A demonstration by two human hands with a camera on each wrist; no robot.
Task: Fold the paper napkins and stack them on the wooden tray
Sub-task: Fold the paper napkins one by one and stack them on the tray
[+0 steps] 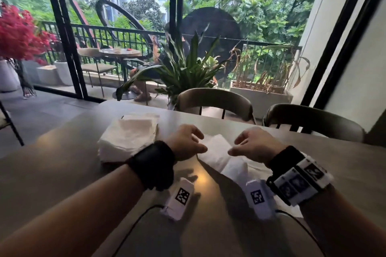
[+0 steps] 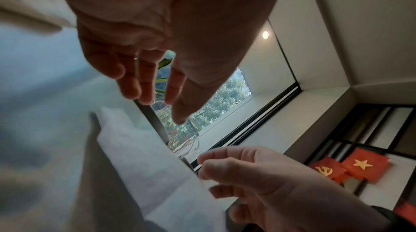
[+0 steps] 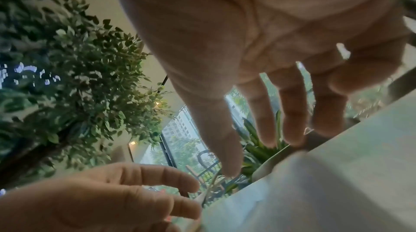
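Note:
A thick stack of white paper napkins (image 1: 129,137) lies on the table to the left of my hands. A single white napkin (image 1: 217,152) lies folded and slightly crumpled between them. My left hand (image 1: 197,142) hovers at its left edge with relaxed fingers (image 2: 144,91) just above the sheet (image 2: 139,155). My right hand (image 1: 235,147) hangs at the right edge, its fingers (image 3: 265,129) loosely spread and its thumb pointing down at the paper (image 3: 303,191). Neither hand clearly grips it. No wooden tray shows in any view.
The grey-brown table (image 1: 62,162) stretches wide around the napkins. Two chairs (image 1: 215,98) (image 1: 313,119) stand at its far edge, with a potted plant (image 1: 183,69) behind them. Glass doors open to a balcony where a person sits.

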